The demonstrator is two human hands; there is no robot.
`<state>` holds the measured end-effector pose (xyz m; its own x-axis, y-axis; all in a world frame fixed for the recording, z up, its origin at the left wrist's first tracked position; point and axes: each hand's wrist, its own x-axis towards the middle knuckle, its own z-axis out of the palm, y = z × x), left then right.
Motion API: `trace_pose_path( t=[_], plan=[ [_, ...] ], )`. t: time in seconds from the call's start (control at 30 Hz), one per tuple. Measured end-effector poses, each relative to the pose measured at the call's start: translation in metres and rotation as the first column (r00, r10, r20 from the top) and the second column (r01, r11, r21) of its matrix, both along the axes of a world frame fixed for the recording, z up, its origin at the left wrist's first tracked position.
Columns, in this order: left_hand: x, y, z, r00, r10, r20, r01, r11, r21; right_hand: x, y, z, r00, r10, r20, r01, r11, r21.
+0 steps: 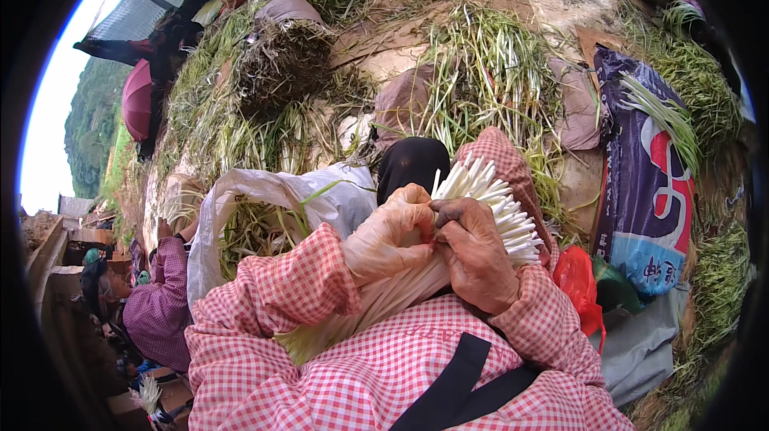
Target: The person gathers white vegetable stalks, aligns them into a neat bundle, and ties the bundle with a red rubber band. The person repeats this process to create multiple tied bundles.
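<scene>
A thick bundle of pale vegetable stalks (489, 205) lies slantwise across my lap, its white cut ends fanned out at the upper right and its yellow-green leaves at the lower left. My left hand (390, 239), in a thin translucent glove, rests on the bundle with its fingers curled. Against it, my bare right hand (477, 257) presses on the stalks, thumb and fingers bent inward. The fingertips of both hands meet over the middle of the bundle. Anything small pinched between them is hidden.
Beside my left arm stands an open white plastic sack (207, 233) with greens inside. Loose stalks (492, 70) are heaped ahead. At right lie a dark printed sack (643, 178) bearing a few stalks and a red plastic bag (578, 281). Another person (156, 311) sits at left.
</scene>
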<state>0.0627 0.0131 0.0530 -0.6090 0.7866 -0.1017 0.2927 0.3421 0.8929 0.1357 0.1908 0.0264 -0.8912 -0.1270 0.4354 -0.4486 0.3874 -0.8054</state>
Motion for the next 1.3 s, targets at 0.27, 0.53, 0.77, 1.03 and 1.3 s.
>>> trace_pose_path(
  t=[0.27, 0.53, 0.77, 1.03, 1.3],
  plan=[
    [-0.010, 0.008, 0.005, 0.968, -0.139, -0.209, 0.149, 0.988, 0.034, -0.011, 0.001, -0.002, 0.999, 0.026, 0.034, -0.027, 0.999, 0.022],
    [-0.018, 0.007, -0.016, 0.979, -0.114, -0.166, 0.137, 0.981, 0.139, -0.012, 0.003, -0.007, 0.998, -0.057, 0.036, 0.053, 0.993, 0.109],
    [-0.022, 0.008, -0.018, 0.964, -0.112, -0.243, 0.156, 0.973, 0.170, 0.031, 0.049, 0.024, 0.959, -0.235, 0.160, 0.271, 0.922, -0.275],
    [-0.012, 0.007, -0.026, 0.942, -0.066, -0.330, 0.114, 0.985, 0.129, 0.081, 0.031, -0.026, 0.930, -0.052, 0.363, 0.067, 0.997, -0.029],
    [-0.010, 0.006, -0.025, 0.952, -0.049, -0.303, 0.081, 0.992, 0.095, 0.102, 0.069, -0.036, 0.845, -0.365, 0.391, 0.430, 0.898, -0.090]
  ],
)
